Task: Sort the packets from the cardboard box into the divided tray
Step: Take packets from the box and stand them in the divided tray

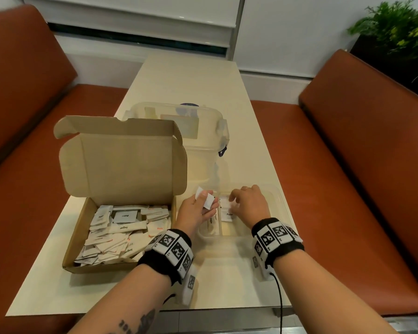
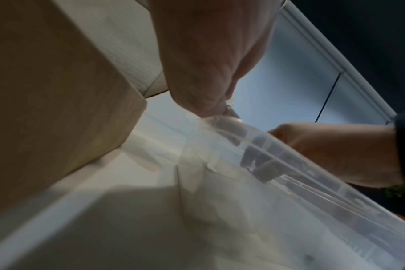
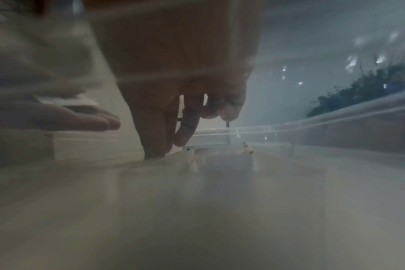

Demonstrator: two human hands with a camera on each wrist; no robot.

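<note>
While the open cardboard box (image 1: 121, 196) sits on the cream table (image 1: 184, 78) at the person's left with its lid standing up, a heap of white packets (image 1: 121, 233) fills its bottom, some printed "Sugar", one "Pepper". Just to the right of the box lies the clear divided tray (image 1: 281, 203). In the tray's left compartment lie long Sugar sachets (image 1: 214, 221), and in the next compartment a small Pepper packet (image 1: 227, 214) lies flat.

The left hand (image 1: 198, 209) hovers palm up over the tray's left edge, its fingers nearly straight, with small white packets (image 1: 206, 197) lying across them under the thumb; the right wrist view shows the same flat palm (image 3: 81, 118) with a packet (image 3: 65, 101) on it.

The right hand (image 1: 247, 201) is over the tray, fingers bent downward, fingertips on the Pepper packet. In the right wrist view its fingers (image 3: 155, 135) reach the tray floor at a packet edge; whether they pinch it or only press it cannot be told.

Behind the box stands a clear lidded plastic container (image 1: 203, 131). Brown padded benches (image 1: 362, 150) flank the table, and a green plant (image 1: 401, 30) stands at far right.
</note>
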